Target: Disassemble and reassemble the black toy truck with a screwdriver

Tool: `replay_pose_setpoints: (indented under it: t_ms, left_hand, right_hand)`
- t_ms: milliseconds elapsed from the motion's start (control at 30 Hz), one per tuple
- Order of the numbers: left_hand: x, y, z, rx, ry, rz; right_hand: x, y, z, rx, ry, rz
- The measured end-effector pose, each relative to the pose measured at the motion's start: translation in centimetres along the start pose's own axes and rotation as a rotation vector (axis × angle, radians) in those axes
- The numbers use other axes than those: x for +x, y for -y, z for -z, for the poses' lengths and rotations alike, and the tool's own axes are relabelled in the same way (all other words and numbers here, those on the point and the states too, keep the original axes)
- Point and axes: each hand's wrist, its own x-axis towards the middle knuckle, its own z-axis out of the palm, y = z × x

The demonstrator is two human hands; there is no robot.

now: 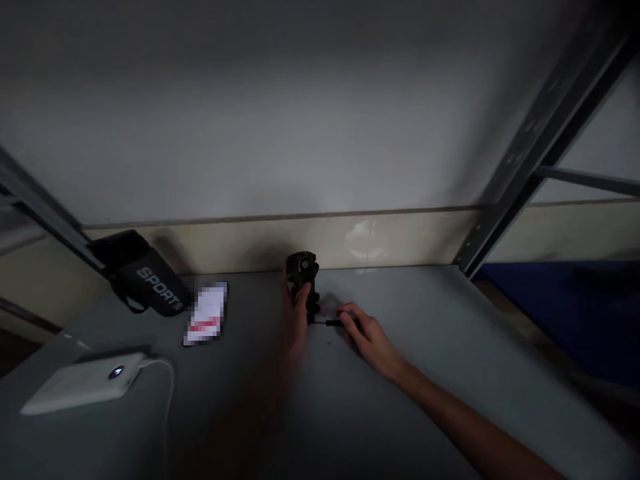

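Note:
A black game controller (302,264) stands on edge near the back of the grey table, its knobs facing right. My left hand (296,313) is closed around it from the left, thumb across its front. Pinched in my right hand (364,335) is a small screwdriver (333,323) with a black handle. Its thin metal shaft points left, and the tip meets the controller's lower end. Dim light hides the exact contact there.
At left lie a black bottle (155,283) marked SPORT, a phone (207,313) with a lit screen, and a white power bank (83,383) with a cable (170,387). A wall rises behind the table (430,313). Metal posts (505,180) flank both sides.

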Motion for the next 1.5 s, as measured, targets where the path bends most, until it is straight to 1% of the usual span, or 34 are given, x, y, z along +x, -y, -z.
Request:
replay_pose_setpoints:
  t_ms: [133,267,300,400,433,567,700,733,833,867,1000,1067,1167,1233,1300,1333,1367,1467,1500]
  left_hand:
    - [0.0,-0.2,-0.2,-0.002,0.001,0.004]
    - [0.1,-0.1,-0.1,-0.009,0.0,0.015]
    - [0.1,0.0,-0.1,-0.008,0.004,0.015]
    - [0.1,0.0,-0.2,-0.002,0.014,0.006]
    - [0.1,0.1,-0.2,-0.002,0.009,-0.001]
    - [0.2,0.1,-0.2,-0.009,0.001,0.003]
    - [0.3,0.2,-0.2,-0.011,-0.02,0.01]
    - [0.3,0.2,-0.2,-0.009,-0.024,0.006]
    - [0.2,0.2,-0.2,0.001,-0.012,-0.003]
    - [0.2,0.2,-0.2,0.01,-0.005,-0.007]
    - [0.3,0.2,-0.2,0.024,0.008,-0.021]
    - [0.4,0.3,-0.2,0.008,-0.014,-0.017]
    - [0.4,0.3,-0.2,0.013,-0.009,-0.022]
    - [0.5,0.3,-0.2,0.031,0.0,-0.027]
    - [0.5,0.4,-0.2,0.033,-0.014,-0.022]
    - [0.5,0.4,-0.2,0.031,-0.021,-0.015]
    - [0.6,0.4,-0.1,0.028,-0.024,-0.011]
    - [0.5,0.3,-0.1,0.026,-0.012,-0.016]
    - [0.4,0.3,-0.1,0.029,-0.005,-0.017]
  right_hand:
    - [0.0,-0.1,-0.1,0.004,-0.04,0.091]
    - [0.2,-0.4,-0.2,0.025,-0.013,-0.011]
    - [0.3,-0.5,-0.2,0.024,-0.013,-0.012]
    - [0.3,-0.7,-0.1,0.014,-0.048,0.076]
    - [0.3,-0.8,-0.1,0.013,-0.05,0.086]
    - [0.2,-0.7,-0.1,-0.017,-0.023,0.005]
    - [0.2,-0.4,-0.3,-0.031,-0.078,0.1]
    - [0.2,-0.4,-0.3,-0.027,-0.071,0.093]
    - [0.1,-0.3,-0.3,-0.022,-0.03,0.012]
    - [0.1,-0.4,-0.3,-0.02,-0.028,0.011]
    - [0.0,-0.6,-0.4,0.003,-0.038,0.098]
    - [0.0,-0.6,-0.4,0.003,-0.036,0.071]
    - [-0.1,-0.4,-0.2,-0.033,-0.038,0.013]
    - [-0.1,-0.2,-0.1,-0.064,-0.03,0.055]
    - [-0.2,0.0,0.0,-0.08,-0.027,0.118]
    - [-0.2,0.1,0.0,-0.083,-0.03,0.128]
    - [-0.2,0.2,-0.1,-0.086,-0.031,0.115]
    - [-0.1,0.3,-0.3,-0.099,-0.047,0.018]
    - [0.0,0.2,-0.3,-0.097,-0.059,0.009]
